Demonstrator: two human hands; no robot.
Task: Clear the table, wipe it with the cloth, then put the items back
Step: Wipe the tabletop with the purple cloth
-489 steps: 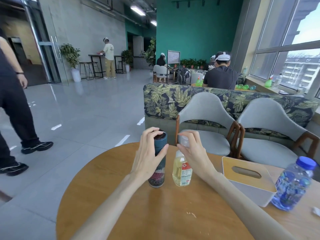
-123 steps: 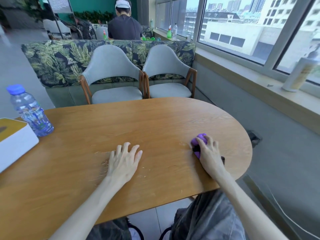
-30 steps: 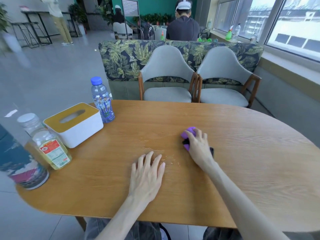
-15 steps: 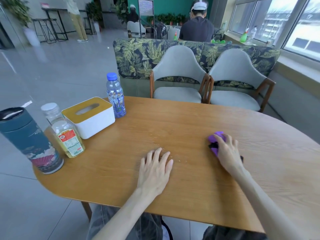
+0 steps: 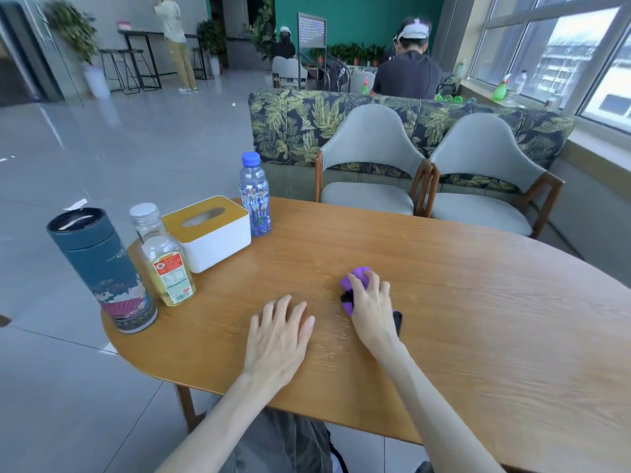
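Observation:
My right hand (image 5: 371, 312) presses a bunched purple and black cloth (image 5: 356, 278) onto the wooden table (image 5: 478, 302) near its middle. My left hand (image 5: 278, 332) lies flat on the wood just left of it, fingers spread, holding nothing. Small pale crumbs (image 5: 336, 332) are scattered between the two hands. At the table's left end stand a dark teal canister (image 5: 102, 268), a bottle of yellow liquid (image 5: 164, 264), a white tissue box with a yellow lid (image 5: 210, 230) and a blue-capped water bottle (image 5: 255, 194).
Two grey chairs (image 5: 368, 165) (image 5: 485, 172) stand at the table's far side before a leaf-patterned sofa back (image 5: 300, 121). A person in a dark shirt (image 5: 406, 73) sits beyond it. A window ledge (image 5: 597, 148) runs along the right. Grey tiled floor lies to the left.
My right hand has slid the cloth leftward across the table toward my left hand. My left hand stays flat. The view has shifted, showing the items at the left end more fully.

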